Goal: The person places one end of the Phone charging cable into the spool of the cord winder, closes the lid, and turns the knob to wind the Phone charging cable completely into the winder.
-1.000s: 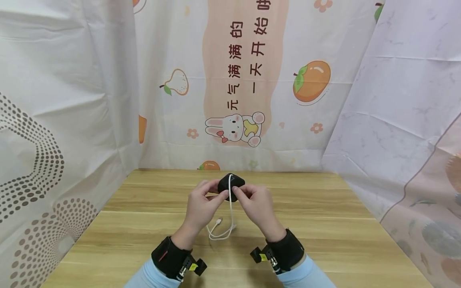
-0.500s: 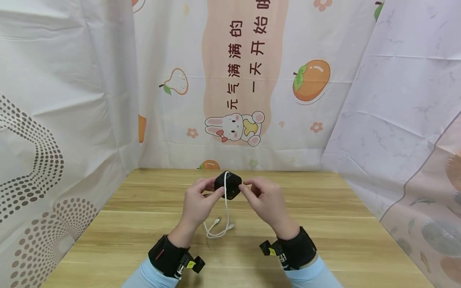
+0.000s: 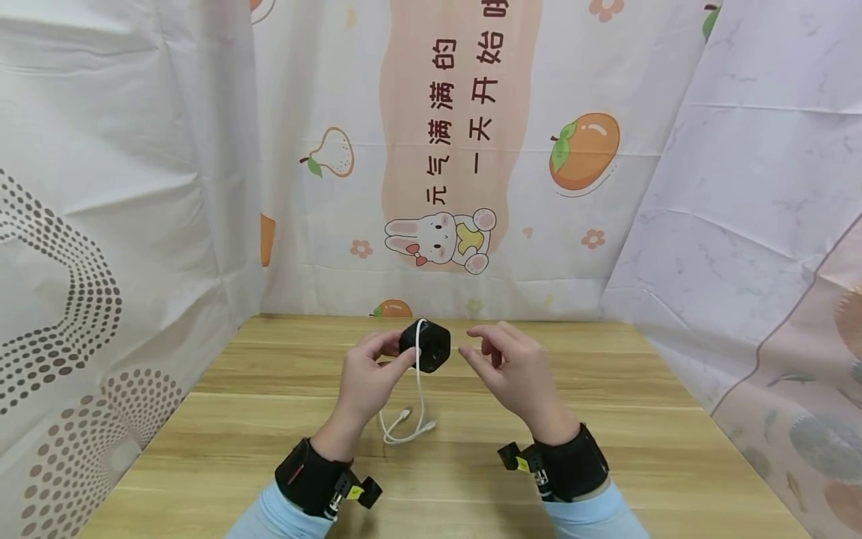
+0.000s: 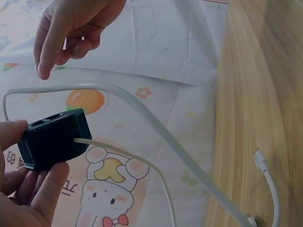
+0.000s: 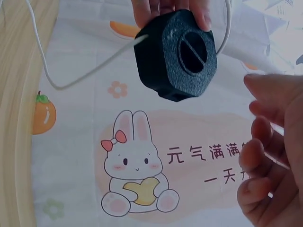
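Note:
A black faceted cable winder (image 3: 439, 347) with a round, slotted face is held above the table by my left hand (image 3: 369, 374), pinched between thumb and fingers. A white charging cable (image 3: 421, 397) runs over the winder, and in the left wrist view a strand leaves the winder's side (image 4: 57, 144). Its hanging loop carries two plug ends, one of them a white connector (image 3: 405, 413). My right hand (image 3: 521, 370) is off to the right, apart from the winder, holding nothing, its fingers loosely bent. In the right wrist view the winder's slotted face (image 5: 193, 53) shows plainly.
The wood-grain table (image 3: 606, 449) spreads beneath both hands. A printed cloth (image 3: 323, 247) hangs behind its far edge, with more cloth sheets (image 3: 727, 187) along both sides. Black camera straps (image 3: 572, 464) circle both wrists.
My right hand has let go of the winder and moved away to the right. My left hand keeps its pinch, and the winder has shifted slightly left with the cable.

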`<action>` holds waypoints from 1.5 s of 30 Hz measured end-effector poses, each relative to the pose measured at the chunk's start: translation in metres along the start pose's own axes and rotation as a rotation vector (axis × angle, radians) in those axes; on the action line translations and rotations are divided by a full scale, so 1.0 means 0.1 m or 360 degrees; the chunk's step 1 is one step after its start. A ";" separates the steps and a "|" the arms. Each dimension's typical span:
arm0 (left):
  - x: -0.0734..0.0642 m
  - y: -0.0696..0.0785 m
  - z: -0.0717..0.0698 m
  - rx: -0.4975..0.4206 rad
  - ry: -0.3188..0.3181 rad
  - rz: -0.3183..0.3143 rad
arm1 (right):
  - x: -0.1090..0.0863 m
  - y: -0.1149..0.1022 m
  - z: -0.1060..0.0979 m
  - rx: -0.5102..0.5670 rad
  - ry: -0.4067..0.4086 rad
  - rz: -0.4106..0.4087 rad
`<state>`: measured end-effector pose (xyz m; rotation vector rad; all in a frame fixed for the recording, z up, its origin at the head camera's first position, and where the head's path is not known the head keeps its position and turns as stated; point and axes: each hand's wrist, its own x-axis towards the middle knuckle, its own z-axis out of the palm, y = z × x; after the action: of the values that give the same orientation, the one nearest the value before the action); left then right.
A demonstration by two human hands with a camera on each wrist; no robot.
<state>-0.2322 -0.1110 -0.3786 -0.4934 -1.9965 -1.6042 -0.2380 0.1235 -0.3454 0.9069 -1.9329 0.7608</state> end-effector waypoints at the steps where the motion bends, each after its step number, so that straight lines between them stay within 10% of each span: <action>1: 0.00 0.00 0.00 0.0000 -0.0002 -0.0009 | 0.00 0.00 -0.01 -0.0010 -0.0003 -0.0028; 13: 0.00 0.01 0.01 -0.0012 -0.0044 -0.0115 | 0.03 0.03 -0.03 -0.0163 -0.0048 -0.0307; 45: -0.06 0.03 0.09 -0.0095 -0.0192 -0.0137 | -0.09 0.03 0.22 -0.0199 -0.0186 -0.0255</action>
<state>-0.2272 -0.1009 -0.3812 -0.5452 -2.0885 -1.7277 -0.2468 0.1113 -0.3640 1.0335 -1.9572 0.4977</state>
